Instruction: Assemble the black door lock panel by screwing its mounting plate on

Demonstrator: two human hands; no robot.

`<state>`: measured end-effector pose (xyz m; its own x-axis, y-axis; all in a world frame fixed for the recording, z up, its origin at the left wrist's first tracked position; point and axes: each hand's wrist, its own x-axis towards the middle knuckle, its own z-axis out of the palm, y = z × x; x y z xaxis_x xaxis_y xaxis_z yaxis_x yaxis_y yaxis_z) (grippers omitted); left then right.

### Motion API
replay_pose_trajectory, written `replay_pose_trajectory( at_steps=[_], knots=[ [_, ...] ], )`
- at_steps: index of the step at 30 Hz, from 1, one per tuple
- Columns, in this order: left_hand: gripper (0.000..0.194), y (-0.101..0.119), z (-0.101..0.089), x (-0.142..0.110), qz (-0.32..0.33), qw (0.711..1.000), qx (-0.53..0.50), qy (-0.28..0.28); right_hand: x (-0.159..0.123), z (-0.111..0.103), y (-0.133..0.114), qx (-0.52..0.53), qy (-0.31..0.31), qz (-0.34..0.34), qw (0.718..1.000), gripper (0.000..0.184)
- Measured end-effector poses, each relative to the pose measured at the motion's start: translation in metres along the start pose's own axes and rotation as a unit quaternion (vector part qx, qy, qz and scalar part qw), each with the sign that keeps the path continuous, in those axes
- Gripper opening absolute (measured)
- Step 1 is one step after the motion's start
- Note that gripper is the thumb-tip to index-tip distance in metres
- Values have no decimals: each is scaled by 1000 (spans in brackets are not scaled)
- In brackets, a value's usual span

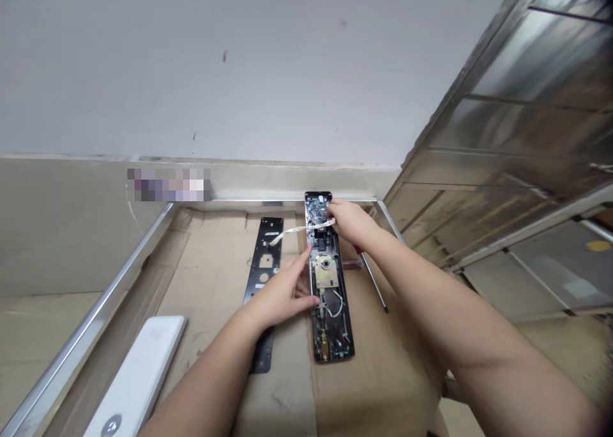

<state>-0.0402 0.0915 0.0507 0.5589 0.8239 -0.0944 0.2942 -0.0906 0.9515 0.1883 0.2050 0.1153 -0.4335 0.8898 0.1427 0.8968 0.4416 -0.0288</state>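
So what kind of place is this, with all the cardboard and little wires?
It looks like a small workshop or repair spot, though I can't be sure. An opened electronic door lock lies on flattened cardboard with its circuit board showing, and a red-handled screwdriver lies right beside it.

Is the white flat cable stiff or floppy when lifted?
Probably floppy and light: the white flat cable is a thin strip. It may tear easily too, and its end reaches the black plate, so pulling could strain it.

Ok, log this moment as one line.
Right hand: on white ribbon cable | left hand: on open smart lock panel | nearby: red-handled screwdriver on cardboard
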Motion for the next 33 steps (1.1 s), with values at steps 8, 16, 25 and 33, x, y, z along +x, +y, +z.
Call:
replay_pose_trajectory(
  at_steps=[8, 16, 25, 33],
  knots=[
    [109, 0, 1, 1, -30, 1000, -1, -9, 0, 1, 2, -5, -5, 3, 1000, 17],
    [108, 1, 0, 1, -22, 1000, -9, -12, 2, -1, 1, -38, 3, -15, 999, 17],
    [111, 0, 1, 1, -26, 1000, 0, -9, -3, -1, -4, -59, 26, -7, 998, 18],
    [113, 2, 0, 2, -33, 999, -11, -21, 0, -4, -2, -49, 9, -16, 999, 18]
  ],
)
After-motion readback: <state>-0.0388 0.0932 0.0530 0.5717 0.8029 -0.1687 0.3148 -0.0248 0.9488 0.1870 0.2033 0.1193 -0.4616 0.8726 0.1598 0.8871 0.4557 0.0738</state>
